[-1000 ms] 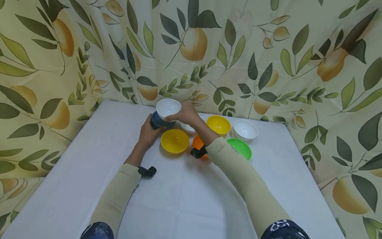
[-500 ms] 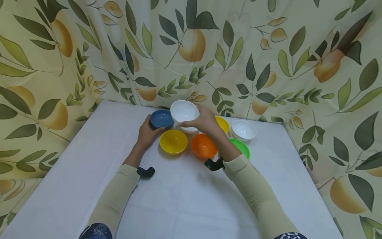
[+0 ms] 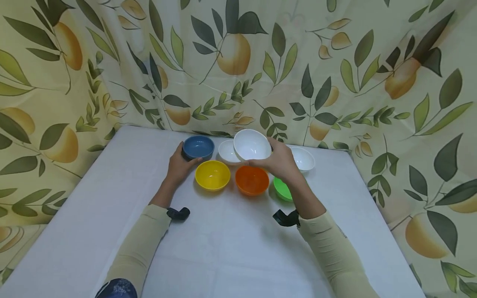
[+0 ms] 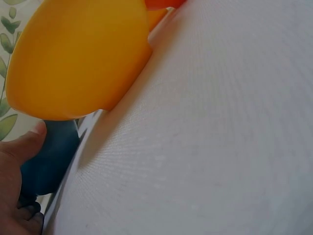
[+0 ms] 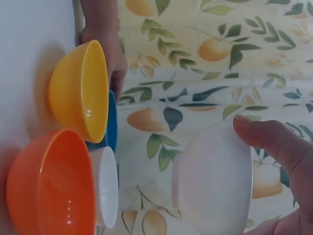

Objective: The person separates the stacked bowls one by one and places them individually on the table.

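My right hand grips a white bowl by its side and holds it raised above the table, thumb at the near side. In the right wrist view the thumb lies against the wall of that white bowl. At the back left, my left hand holds a blue bowl that stands on the table; the left wrist view shows the thumb and curled fingers around the blue bowl. A yellow bowl and an orange bowl stand in front. Another white bowl is partly covered by the raised one.
A green bowl and a further white bowl stand to the right, partly behind my right arm. The white-covered table ends at a patterned curtain behind the bowls.
My right hand has carried the white bowl rightward from above the blue bowl, uncovering the blue bowl. My left hand has stayed on the blue bowl.
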### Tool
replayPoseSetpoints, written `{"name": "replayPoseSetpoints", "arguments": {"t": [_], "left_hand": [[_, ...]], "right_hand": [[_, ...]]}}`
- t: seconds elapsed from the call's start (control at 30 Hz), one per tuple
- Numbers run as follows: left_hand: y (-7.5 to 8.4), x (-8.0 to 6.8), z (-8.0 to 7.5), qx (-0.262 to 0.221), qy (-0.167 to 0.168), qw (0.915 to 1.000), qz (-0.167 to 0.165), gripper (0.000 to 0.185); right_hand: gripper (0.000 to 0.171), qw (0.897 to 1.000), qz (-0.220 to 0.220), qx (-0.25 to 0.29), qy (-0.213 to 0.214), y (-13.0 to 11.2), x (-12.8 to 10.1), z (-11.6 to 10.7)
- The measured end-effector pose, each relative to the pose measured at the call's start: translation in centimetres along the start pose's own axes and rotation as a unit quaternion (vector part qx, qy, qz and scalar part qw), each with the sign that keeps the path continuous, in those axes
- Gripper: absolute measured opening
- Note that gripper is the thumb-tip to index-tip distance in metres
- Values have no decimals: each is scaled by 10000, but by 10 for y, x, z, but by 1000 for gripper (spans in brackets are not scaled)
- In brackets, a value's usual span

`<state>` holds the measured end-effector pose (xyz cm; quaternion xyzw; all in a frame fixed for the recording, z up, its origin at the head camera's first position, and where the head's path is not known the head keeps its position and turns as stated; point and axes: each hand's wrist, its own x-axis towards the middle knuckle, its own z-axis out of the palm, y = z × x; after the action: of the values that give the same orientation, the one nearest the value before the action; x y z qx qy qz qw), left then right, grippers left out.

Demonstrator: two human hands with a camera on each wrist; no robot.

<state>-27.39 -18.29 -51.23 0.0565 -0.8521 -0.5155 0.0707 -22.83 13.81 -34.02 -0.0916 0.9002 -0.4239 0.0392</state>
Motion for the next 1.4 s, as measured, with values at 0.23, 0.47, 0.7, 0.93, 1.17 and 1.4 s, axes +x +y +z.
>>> {"name": "replayPoseSetpoints", "arguments": {"t": [0.23, 0.47, 0.7, 0.93, 1.17, 1.4], "left_hand": [[1, 1, 2, -81, -18, 10000, 17, 110], [2, 1, 3, -127, 17, 9999, 79, 109], [0, 2, 2, -80, 7, 10000, 57, 109], [-1, 3, -1, -55, 11, 10000, 63, 109], [-2, 5, -1, -109, 32, 9999, 22, 110], [-2, 3, 1, -102, 35, 9999, -12, 110]], "right_hand": [[96, 9998, 14, -136, 172, 15, -20, -13], [94, 9986, 222, -309, 362, 37, -37, -30], [103, 9942, 837, -448, 510, 61, -52, -40], [112, 9900, 1187, -507, 572, 79, -66, -47], [105, 9864, 1287, -598, 833, 94, -78, -53], [104, 9836, 1392, -557, 1000, 102, -90, -60]]}}
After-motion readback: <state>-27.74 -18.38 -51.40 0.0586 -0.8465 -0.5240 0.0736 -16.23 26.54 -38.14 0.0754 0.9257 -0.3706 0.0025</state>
